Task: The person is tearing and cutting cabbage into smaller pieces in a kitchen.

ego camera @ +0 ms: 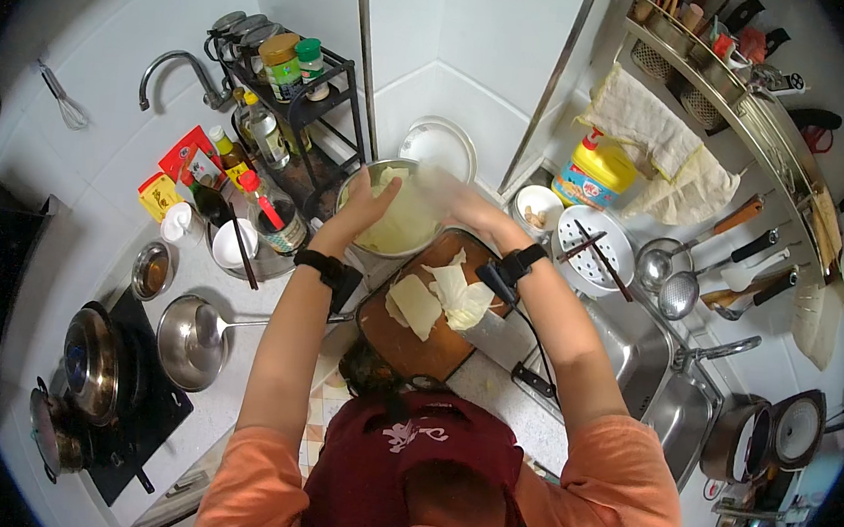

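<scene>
A metal basin point(417, 250) with pale cabbage leaves point(388, 223) in it stands before me. At its left rim is my left hand point(368, 206), fingers apart, with nothing seen in its grasp. My right hand point(457, 200) is over the basin's right side, blurred by motion, so its fingers and anything in them cannot be made out. Nearer to me, more cabbage pieces point(416, 306) lie on a brown cutting board point(378, 335). A cleaver point(498, 338) with a black handle lies across the board's right edge, its blade beside the cabbage.
Left are sauce bottles point(276, 213), a steel ladle point(210, 324) in a wok-like pan point(176, 362), and a covered pan point(93, 363) on the black cooktop point(152, 420). Right are a white perforated bowl point(579, 270) with chopsticks and a steel sink point(618, 348). Plates point(440, 141) stand behind the basin.
</scene>
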A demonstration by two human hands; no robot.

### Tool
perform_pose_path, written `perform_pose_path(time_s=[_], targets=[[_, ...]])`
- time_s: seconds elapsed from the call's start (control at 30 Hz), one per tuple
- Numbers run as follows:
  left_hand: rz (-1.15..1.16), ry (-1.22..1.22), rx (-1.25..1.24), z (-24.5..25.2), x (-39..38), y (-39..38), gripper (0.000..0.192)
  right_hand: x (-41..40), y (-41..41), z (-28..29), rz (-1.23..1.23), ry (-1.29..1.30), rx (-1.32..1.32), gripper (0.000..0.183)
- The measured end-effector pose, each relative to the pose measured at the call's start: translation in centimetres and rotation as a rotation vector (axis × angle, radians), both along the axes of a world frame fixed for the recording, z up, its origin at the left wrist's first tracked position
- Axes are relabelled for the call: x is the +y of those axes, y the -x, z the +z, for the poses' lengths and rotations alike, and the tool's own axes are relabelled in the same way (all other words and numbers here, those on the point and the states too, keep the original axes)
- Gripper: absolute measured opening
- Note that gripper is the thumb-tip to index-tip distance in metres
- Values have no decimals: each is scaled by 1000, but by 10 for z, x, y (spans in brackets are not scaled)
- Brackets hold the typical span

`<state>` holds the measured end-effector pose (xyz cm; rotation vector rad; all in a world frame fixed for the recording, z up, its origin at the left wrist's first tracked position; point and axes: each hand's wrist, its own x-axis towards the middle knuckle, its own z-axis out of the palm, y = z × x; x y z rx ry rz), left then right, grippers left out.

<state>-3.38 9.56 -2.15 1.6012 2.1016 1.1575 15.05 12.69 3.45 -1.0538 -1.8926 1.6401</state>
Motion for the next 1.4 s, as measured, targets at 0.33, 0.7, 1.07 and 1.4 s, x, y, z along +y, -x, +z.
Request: perform_pose_path(time_s=[0.33, 0.7, 1.07, 1.4], targets=[[-693, 605, -479, -26, -57, -66, 28, -23, -90, -147, 118, -133, -269, 24], [-772, 440, -527, 15, -77, -82, 33, -52, -80, -36, -91, 452, 471, 24], [-624, 63, 73, 46, -94, -42, 31, -53, -45, 43, 259, -947, -237, 38], [-301, -263, 469, 58, -108, -29, 21, -69, 12, 34, 77, -1433, -321, 12]])
